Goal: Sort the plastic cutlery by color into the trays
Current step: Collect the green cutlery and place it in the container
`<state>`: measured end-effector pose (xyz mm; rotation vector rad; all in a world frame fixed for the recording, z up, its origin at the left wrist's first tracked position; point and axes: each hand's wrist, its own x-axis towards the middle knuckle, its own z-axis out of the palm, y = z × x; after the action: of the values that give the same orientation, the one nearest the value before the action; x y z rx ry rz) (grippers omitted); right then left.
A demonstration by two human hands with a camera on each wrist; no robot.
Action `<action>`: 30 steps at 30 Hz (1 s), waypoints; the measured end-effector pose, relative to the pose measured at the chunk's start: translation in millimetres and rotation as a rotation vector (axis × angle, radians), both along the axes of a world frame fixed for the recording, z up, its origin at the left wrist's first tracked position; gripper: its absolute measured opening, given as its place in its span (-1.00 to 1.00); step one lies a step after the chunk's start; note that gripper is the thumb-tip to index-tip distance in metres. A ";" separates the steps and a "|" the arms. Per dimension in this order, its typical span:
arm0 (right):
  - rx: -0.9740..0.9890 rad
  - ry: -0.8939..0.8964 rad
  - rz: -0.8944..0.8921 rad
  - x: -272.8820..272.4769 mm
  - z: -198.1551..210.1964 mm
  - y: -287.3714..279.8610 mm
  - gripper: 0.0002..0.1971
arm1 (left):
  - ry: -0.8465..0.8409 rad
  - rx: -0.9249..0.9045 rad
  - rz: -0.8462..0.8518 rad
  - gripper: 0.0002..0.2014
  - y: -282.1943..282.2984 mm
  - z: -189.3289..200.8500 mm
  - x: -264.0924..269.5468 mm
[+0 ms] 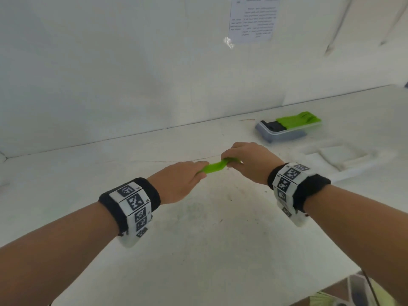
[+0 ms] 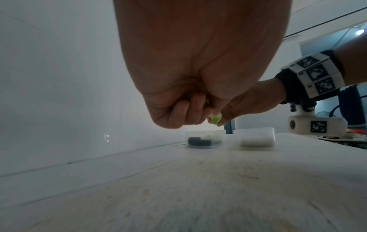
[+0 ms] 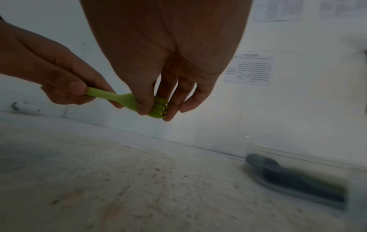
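Both hands hold green plastic forks above the middle of the white table. My left hand grips the handle end. My right hand pinches the tines between thumb and fingers; stacked tines suggest more than one fork. In the left wrist view only a green tip shows between the two hands. A clear tray at the back right holds green cutlery and black cutlery. A second clear tray beside it holds white cutlery.
A white wall runs along the back of the table, with a printed sheet taped on it. The table's front edge is at the lower right. A camera module hangs below the right wrist.
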<state>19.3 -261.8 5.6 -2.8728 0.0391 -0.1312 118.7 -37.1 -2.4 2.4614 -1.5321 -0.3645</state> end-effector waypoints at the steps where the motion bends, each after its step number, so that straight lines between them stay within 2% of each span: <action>1: -0.001 -0.003 -0.004 -3.7 0.6 -9.4 -0.78 | 0.004 -0.003 -0.005 -0.56 -11.3 2.1 -2.9; 10: 0.023 -0.083 -0.004 -32.3 1.9 -123.7 -0.73 | -0.023 -0.006 -0.005 -0.51 -126.5 21.5 -24.2; 19: 0.058 -0.051 -0.003 -69.9 15.9 -275.9 -0.66 | 0.002 -0.050 0.120 -0.55 -280.0 33.3 -77.9; 25: 0.089 -0.086 -0.005 -73.3 16.7 -332.6 -0.63 | -0.005 -0.033 0.161 -0.53 -339.8 36.5 -87.1; 30: 0.091 -0.081 -0.038 -65.1 18.1 -360.8 -0.63 | 0.016 -0.082 0.149 -0.75 -365.9 27.0 -70.2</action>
<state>-45.8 -622.6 23.7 -2.7743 0.0819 -0.2459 48.6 -403.0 24.6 2.4832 -1.3202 -0.2887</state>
